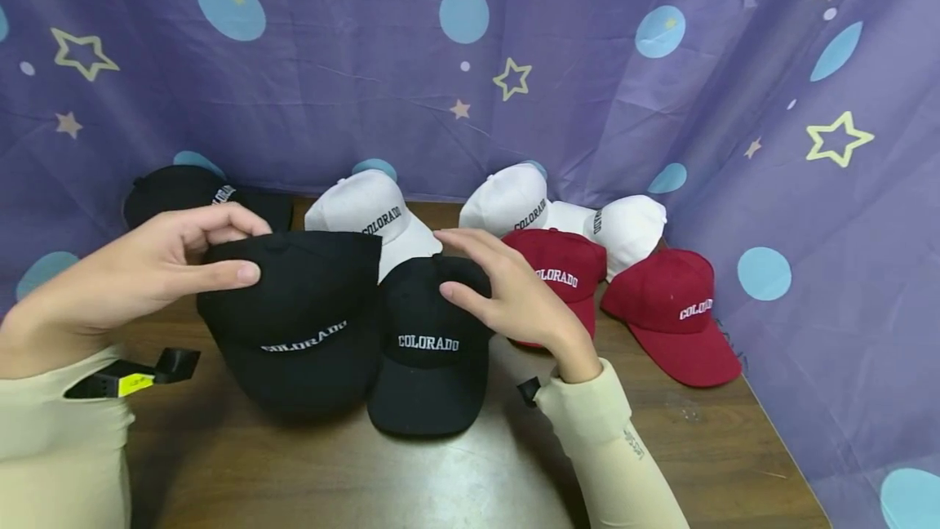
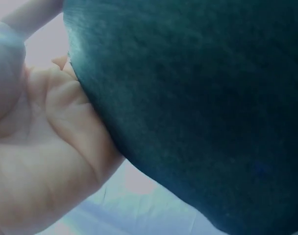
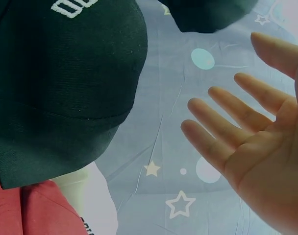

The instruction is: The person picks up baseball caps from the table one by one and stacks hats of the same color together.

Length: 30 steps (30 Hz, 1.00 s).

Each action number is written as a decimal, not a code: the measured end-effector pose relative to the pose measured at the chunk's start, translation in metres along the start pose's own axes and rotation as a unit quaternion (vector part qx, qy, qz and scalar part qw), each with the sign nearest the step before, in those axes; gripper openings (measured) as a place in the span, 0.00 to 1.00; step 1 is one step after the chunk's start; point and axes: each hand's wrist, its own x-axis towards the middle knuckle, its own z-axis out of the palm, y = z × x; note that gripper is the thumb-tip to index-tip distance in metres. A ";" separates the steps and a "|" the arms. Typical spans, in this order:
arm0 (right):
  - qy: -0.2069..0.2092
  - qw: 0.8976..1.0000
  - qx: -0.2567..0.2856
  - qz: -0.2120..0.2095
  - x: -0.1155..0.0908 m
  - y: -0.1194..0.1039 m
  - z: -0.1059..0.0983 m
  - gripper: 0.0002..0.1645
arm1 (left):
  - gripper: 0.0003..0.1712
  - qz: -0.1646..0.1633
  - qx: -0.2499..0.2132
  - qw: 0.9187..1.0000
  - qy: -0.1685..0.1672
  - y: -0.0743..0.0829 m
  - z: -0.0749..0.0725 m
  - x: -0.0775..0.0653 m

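My left hand [image 1: 139,264] pinches a black cap [image 1: 294,292] at its upper edge, thumb in front and fingers behind. The cap is raised, COLORADO lettering facing me, brim downward; in the left wrist view its dark fabric [image 2: 198,98] fills most of the picture beside the palm [image 2: 51,142]. Just to its right, a second black cap [image 1: 429,374] sits on the table with its brim toward me. Over the upper right of that cap hovers my right hand [image 1: 521,292]. Its spread, extended fingers [image 3: 217,127] show in the right wrist view, apart from the nearby black cap [image 3: 65,73].
Behind stand another black cap [image 1: 176,190] at left, one white cap [image 1: 360,202] in the middle and two white caps [image 1: 499,194] [image 1: 635,227] farther right. Two red caps [image 1: 554,251] [image 1: 671,292] lie at right on the wooden table [image 1: 698,447]. A purple star-patterned curtain [image 1: 573,23] hangs behind.
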 end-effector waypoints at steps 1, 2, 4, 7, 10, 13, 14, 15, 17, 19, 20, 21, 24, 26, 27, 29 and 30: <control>0.001 1.000 0.003 -0.001 0.000 0.000 0.000 0.36 | 0.17 0.006 -0.009 1.000 -0.009 0.002 0.002 0.002; 0.001 1.000 0.007 -0.002 0.000 -0.001 0.000 0.35 | 0.17 0.012 -0.020 1.000 -0.018 0.004 0.004 0.003; 0.002 1.000 0.014 -0.002 0.000 -0.002 0.000 0.35 | 0.17 0.022 -0.048 0.998 -0.037 0.006 0.009 0.007; 0.003 1.000 0.027 -0.004 0.000 -0.004 0.000 0.33 | 0.18 0.039 -0.085 0.993 -0.065 0.007 0.020 0.014; 0.008 0.999 0.040 -0.010 0.000 -0.007 -0.001 0.31 | 0.17 0.038 -0.103 0.990 -0.086 0.009 0.033 0.023; 0.012 0.998 0.051 -0.019 -0.001 -0.008 -0.001 0.28 | 0.15 0.025 -0.108 0.988 -0.103 0.009 0.047 0.032; 0.012 0.998 0.055 -0.022 -0.001 -0.008 -0.001 0.27 | 0.15 0.021 -0.110 0.988 -0.109 0.009 0.051 0.035; 0.010 0.998 0.058 -0.022 -0.001 -0.008 -0.002 0.26 | 0.15 0.020 -0.113 0.987 -0.113 0.008 0.055 0.038; 0.004 0.998 0.063 -0.018 -0.001 -0.008 -0.002 0.23 | 0.14 0.019 -0.131 0.983 -0.127 0.006 0.062 0.044; -0.004 0.998 0.068 -0.011 -0.002 -0.007 -0.002 0.21 | 0.14 0.020 -0.157 0.978 -0.138 0.004 0.069 0.050; -0.009 0.997 0.071 -0.006 -0.002 -0.007 -0.003 0.20 | 0.14 0.020 -0.169 0.975 -0.141 0.003 0.073 0.053; -0.014 0.997 0.072 0.000 -0.002 -0.007 -0.003 0.19 | 0.14 0.017 -0.184 0.972 -0.144 0.001 0.076 0.055; -0.028 0.997 0.074 0.013 -0.003 -0.006 -0.003 0.16 | 0.13 0.004 -0.219 0.965 -0.145 -0.004 0.085 0.061; -0.037 0.996 0.075 0.021 -0.003 -0.004 -0.003 0.12 | 0.13 -0.006 -0.229 0.963 -0.139 -0.007 0.089 0.063; -0.042 0.996 0.074 0.026 -0.003 -0.003 -0.003 0.10 | 0.13 -0.010 -0.231 0.963 -0.137 -0.009 0.092 0.064; -0.051 0.995 0.074 0.032 -0.003 -0.002 -0.004 0.05 | 0.14 -0.015 -0.230 0.964 -0.132 -0.011 0.096 0.065; -0.055 0.995 0.073 0.035 -0.004 -0.001 -0.005 0.04 | 0.14 -0.016 -0.228 0.965 -0.130 -0.012 0.097 0.066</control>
